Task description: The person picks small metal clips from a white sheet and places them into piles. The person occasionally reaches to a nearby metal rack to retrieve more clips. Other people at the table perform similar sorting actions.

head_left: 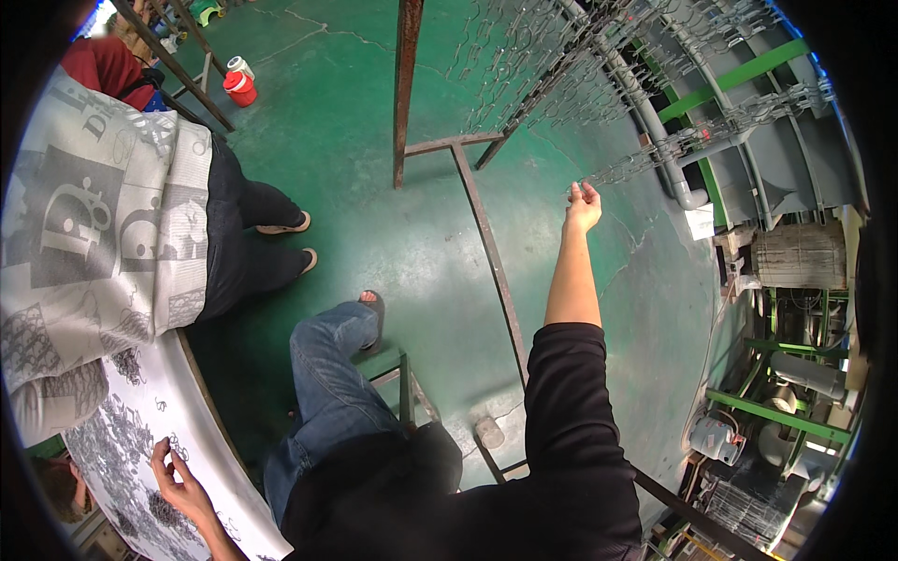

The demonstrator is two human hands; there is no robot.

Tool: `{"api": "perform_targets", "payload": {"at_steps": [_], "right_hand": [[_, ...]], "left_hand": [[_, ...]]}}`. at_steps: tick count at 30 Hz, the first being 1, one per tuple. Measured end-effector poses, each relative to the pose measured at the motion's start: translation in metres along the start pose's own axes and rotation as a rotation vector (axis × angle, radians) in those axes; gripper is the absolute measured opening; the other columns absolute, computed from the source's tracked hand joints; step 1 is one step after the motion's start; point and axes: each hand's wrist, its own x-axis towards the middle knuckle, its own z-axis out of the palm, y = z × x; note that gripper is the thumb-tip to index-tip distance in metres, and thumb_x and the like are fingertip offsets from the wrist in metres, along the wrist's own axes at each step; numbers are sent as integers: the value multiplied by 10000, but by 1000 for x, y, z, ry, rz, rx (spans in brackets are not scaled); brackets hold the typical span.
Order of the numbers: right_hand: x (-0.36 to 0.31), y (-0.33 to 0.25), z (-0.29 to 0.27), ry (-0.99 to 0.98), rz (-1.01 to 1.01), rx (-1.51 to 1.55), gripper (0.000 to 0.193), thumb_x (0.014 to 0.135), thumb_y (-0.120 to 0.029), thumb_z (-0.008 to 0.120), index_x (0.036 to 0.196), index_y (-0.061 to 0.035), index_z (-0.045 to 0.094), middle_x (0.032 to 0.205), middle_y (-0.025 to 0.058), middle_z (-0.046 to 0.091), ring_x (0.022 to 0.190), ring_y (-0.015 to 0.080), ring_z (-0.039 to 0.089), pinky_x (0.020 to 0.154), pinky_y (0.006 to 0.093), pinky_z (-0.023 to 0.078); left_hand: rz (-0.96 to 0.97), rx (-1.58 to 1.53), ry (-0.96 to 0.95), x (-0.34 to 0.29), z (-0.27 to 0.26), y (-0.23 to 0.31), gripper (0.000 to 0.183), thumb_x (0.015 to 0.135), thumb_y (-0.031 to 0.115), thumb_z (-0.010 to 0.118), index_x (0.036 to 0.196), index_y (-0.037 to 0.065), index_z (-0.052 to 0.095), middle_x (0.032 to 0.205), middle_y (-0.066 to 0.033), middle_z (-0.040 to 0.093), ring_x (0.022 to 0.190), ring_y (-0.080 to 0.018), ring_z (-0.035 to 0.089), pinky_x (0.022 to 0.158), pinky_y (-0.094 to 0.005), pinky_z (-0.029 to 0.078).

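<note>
Floor (355, 234) in green spreads across my remote view, with strands of metal wire hooks (645, 161) hanging at upper right and a white table (201, 411) at lower left. I see the left hand (192, 496) over that table and the right hand (584, 210) at one strand's tip, fingertips drawn narrow on both, though I cannot tell whether either grips anything; small dark pieces (166, 510) lie scattered on the table

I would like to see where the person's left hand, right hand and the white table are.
Left hand (187, 491), head view: middle of the hand.
Right hand (584, 209), head view: middle of the hand.
White table (194, 393), head view: bare strip near its edge.
</note>
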Motion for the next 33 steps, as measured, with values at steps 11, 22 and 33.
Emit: {"api": "perform_targets", "payload": {"at_steps": [11, 22, 33], "right_hand": [[1, 28, -8, 150, -130, -40, 219, 766, -174, 811, 951, -92, 728, 744, 12, 614, 695, 147, 582, 686, 320, 492], [-42, -8, -28, 95, -71, -266, 220, 788, -281, 783, 897, -94, 747, 864, 26, 691, 741, 170, 628, 715, 332, 497], [-72, -22, -45, 109, -129, -256, 215, 783, -273, 786, 881, -86, 742, 847, 12, 687, 733, 156, 627, 712, 327, 493]], "left_hand": [[16, -73, -31, 7, 12, 8, 214, 969, 48, 509, 1143, -9, 619, 1146, -109, 625, 1021, -200, 597, 796, -304, 484], [-14, -92, -62, 9, 18, 17, 214, 972, 65, 508, 1137, -11, 621, 1127, -103, 628, 1010, -193, 595, 807, -294, 478], [-23, -156, -44, -4, 11, -7, 209, 976, 70, 517, 1133, -17, 624, 1139, -112, 629, 1036, -200, 604, 835, -300, 486]]}}
